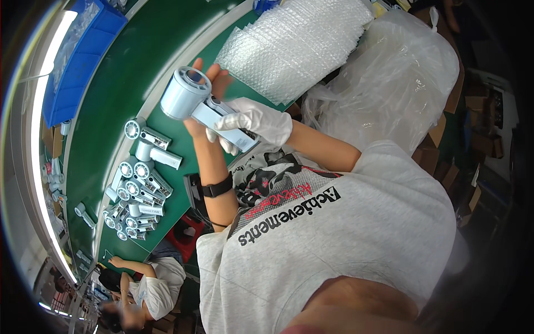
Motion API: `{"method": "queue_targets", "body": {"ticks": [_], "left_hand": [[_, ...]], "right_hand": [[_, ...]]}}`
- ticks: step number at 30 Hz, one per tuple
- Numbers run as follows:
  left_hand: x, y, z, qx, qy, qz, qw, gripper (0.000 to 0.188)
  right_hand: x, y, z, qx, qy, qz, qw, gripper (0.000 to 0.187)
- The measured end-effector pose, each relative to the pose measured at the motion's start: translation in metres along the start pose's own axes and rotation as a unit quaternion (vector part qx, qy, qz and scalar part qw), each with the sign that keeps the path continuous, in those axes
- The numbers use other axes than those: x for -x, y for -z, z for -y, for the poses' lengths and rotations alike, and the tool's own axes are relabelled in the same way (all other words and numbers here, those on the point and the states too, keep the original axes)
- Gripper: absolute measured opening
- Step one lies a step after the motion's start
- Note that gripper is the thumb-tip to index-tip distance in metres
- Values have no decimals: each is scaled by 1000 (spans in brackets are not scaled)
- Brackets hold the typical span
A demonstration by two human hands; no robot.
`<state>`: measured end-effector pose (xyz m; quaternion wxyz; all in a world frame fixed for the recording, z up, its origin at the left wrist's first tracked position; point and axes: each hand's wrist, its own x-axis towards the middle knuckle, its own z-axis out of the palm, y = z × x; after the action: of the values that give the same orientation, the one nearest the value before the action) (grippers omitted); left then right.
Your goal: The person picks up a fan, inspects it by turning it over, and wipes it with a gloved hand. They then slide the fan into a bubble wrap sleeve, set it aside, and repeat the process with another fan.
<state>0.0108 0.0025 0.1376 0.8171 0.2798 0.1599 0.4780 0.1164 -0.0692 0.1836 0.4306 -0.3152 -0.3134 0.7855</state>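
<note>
A light-blue handheld fan (186, 100) with a round barrel head is held up in front of me, over the edge of the green bench. My right hand (258, 119), in a white glove, is closed around its handle. Behind the fan's head is my bare left hand (214, 78), its fingers stretched out and somewhat blurred. The fan hides most of that palm, so whether it touches the fan is hard to see. Several similar handheld fans (147, 172) lie grouped on the bench to the left of my left forearm.
A stack of bubble-wrap sheets (295, 47) lies on the green bench (167, 33); a large clear plastic bag (389, 78) stands to its right. At far left is a blue bin (78, 61). A co-worker (156, 286) sits farther along the bench, near a red stool (183, 236).
</note>
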Motion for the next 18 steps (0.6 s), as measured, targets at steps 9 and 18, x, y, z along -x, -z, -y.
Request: {"method": "queue_targets", "body": {"ticks": [9, 18], "left_hand": [[75, 141, 138, -755, 40, 253, 604, 55], [5, 185, 80, -761, 88, 170, 620, 34]], "right_hand": [[-12, 22, -17, -348, 76, -143, 923, 38], [-9, 33, -16, -366, 78, -141, 917, 35]]}}
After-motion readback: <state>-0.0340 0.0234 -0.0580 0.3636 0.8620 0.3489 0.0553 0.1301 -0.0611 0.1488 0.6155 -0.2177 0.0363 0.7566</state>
